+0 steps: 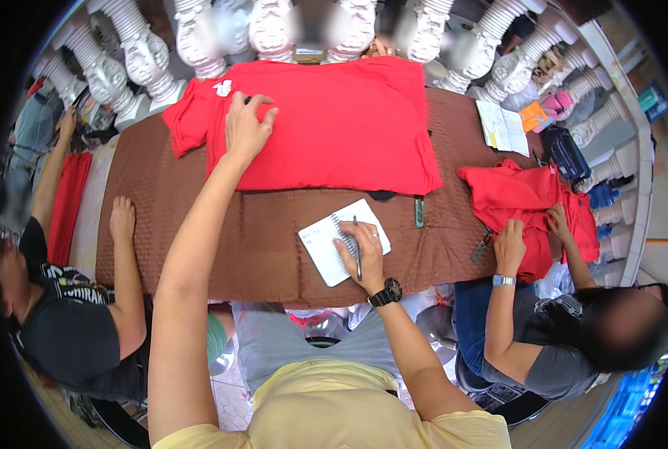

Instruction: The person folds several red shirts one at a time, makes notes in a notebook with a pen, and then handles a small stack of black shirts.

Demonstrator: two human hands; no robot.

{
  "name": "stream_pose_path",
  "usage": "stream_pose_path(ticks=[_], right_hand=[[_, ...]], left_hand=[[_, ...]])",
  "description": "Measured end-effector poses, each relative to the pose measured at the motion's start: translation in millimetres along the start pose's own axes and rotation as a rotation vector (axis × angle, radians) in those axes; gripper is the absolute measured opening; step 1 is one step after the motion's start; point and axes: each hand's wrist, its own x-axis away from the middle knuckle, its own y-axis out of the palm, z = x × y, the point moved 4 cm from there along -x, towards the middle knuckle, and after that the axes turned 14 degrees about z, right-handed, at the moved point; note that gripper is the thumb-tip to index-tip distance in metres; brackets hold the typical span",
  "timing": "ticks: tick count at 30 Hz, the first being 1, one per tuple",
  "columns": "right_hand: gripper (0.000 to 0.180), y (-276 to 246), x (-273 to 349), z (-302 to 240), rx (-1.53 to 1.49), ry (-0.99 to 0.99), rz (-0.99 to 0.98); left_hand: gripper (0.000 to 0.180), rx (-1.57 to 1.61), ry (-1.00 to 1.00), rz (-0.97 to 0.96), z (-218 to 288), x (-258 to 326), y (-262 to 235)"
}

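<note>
The left hand (245, 129) lies flat, fingers spread, on the red shirt (326, 123); its grip is open and closed on nothing, only pressing the cloth near the shirt's left sleeve. The shirt is spread out on the brown-covered worktop (199, 224), stretching away to the right of that hand.

The right hand (360, 251) has its grip closed on a pen (356, 247), the pen running along the fingers with its tip, as far as the view lets one judge, resting on the small spiral notepad (322, 243). The notepad lies under and just left of this hand, near the shirt's lower hem. A green clip-like thing (419, 212) lies just right of the hand.

Farther right, another person's hands (510, 243) touch a bunched red garment (525, 198). Well to the left, a third person's hand (122, 217) rests on the worktop's edge.
</note>
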Motion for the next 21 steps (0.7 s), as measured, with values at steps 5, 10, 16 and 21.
stream_pose_path(ticks=[5,10,16,21], right_hand=[[0.023,-2.3,1.8,3.6,-0.044,0.077,0.024],[0.015,-6.8,1.9,5.7,-0.123,0.239,0.081],[0.014,-6.2,5.9,6.0,-0.022,0.192,0.147],[0.019,-2.0,5.7,4.8,0.076,0.072,0.078]], left_hand=[[0.029,0.139,0.351,-0.307,76.8,27.4,62.0],[0.025,0.403,0.526,-0.493,142.7,99.0,89.4],[0.023,0.434,0.29,-0.506,142.8,86.3,113.7],[0.029,0.195,0.153,-0.245,92.2,11.2,125.5]])
